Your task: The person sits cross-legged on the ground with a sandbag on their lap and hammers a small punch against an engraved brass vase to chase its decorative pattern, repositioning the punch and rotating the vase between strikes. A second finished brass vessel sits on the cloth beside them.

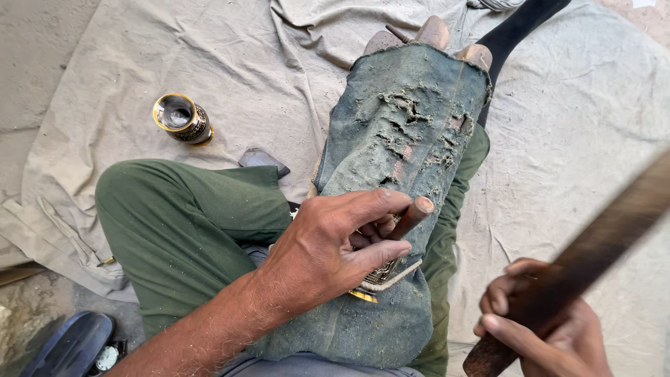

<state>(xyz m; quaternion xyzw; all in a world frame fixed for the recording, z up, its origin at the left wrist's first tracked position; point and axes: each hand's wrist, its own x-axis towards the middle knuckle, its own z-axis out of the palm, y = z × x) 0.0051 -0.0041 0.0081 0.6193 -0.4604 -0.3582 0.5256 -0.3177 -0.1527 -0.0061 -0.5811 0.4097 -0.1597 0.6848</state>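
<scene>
My left hand (328,248) grip clamped on a small punch (412,216) against engraved metal (380,272) on my lap's worn cloth pad (405,132), right hand (551,328) closed round a blurred wooden mallet (593,251) (near right), decorated vase (183,119) far left.

- Left hand (328,248) reaches in from lower left, forearm bare, fingers curled, thumb and forefinger pinched (knuckles up).
- Right hand (541,324) sits low right, fingers wrapped in a closed grip.
</scene>
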